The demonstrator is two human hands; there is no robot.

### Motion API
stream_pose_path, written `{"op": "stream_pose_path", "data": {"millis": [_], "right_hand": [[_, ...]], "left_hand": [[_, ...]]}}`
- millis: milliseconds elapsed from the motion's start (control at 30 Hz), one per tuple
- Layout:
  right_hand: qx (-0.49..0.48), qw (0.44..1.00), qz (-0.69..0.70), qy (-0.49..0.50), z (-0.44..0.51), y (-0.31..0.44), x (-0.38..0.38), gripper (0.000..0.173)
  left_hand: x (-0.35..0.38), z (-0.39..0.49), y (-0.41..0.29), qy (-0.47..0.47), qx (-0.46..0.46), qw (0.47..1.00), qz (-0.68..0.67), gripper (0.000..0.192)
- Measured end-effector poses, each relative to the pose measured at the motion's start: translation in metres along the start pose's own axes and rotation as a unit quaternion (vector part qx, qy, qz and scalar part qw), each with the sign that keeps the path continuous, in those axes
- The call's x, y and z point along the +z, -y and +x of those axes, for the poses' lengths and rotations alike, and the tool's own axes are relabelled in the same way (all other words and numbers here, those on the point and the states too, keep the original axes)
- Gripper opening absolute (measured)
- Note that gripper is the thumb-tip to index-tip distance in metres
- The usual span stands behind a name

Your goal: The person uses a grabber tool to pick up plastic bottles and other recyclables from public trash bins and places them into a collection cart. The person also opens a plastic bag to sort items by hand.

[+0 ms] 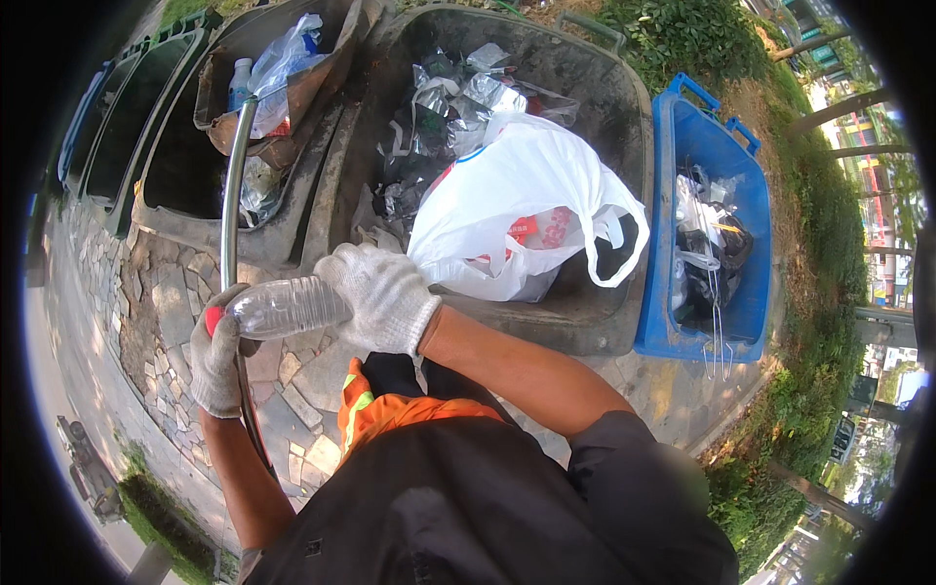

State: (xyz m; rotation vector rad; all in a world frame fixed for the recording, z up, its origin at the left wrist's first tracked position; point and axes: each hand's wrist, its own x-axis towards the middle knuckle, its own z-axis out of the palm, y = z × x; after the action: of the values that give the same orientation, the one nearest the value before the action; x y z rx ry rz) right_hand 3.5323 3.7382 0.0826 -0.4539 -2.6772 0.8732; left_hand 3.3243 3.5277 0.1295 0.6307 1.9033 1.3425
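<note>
My left hand (219,347), in a whitish knit glove, grips the red-capped neck of a clear plastic bottle (289,308) and also a long metal pole (234,197). The pole runs up over a carton in one of the bins. My right hand (376,296), gloved alike, is closed around the bottle's base. The bottle lies roughly level between both hands. Just beyond my right hand, a white plastic bag (512,190) with red printed items inside rests on a large dark bin (614,80) holding silvery wrappers (493,91).
On the right stands a blue bin (658,219) with rubbish and metal tongs (715,314). A cardboard box (300,110) with a small bottle (240,84) sits on the grey bin (190,230) at left. More bins stand further left, on stone paving (172,300). A hedge runs along the right.
</note>
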Motion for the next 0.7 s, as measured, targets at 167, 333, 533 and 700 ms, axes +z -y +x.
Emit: {"op": "stream_pose_path", "data": {"millis": [167,333,533,700], "right_hand": [[-0.015,1.000,-0.017,0.010,0.007,0.003,-0.001,0.050],[-0.010,0.999,0.013,0.044,0.014,0.003,-0.004,0.054],[0.076,0.978,-0.163,0.101,-0.011,-0.072,-0.080,0.103],[0.371,0.804,-0.365,0.288,-0.068,-0.198,-0.151,0.117]], "left_hand": [[-0.004,0.005,0.015,-0.045,0.015,0.999,0.017,0.080],[-0.019,0.010,0.026,-0.068,-0.021,0.996,0.047,0.067],[-0.027,0.012,0.018,-0.082,-0.001,0.995,0.062,0.059],[-0.037,0.006,0.004,-0.116,0.007,0.992,0.040,0.059]]}}
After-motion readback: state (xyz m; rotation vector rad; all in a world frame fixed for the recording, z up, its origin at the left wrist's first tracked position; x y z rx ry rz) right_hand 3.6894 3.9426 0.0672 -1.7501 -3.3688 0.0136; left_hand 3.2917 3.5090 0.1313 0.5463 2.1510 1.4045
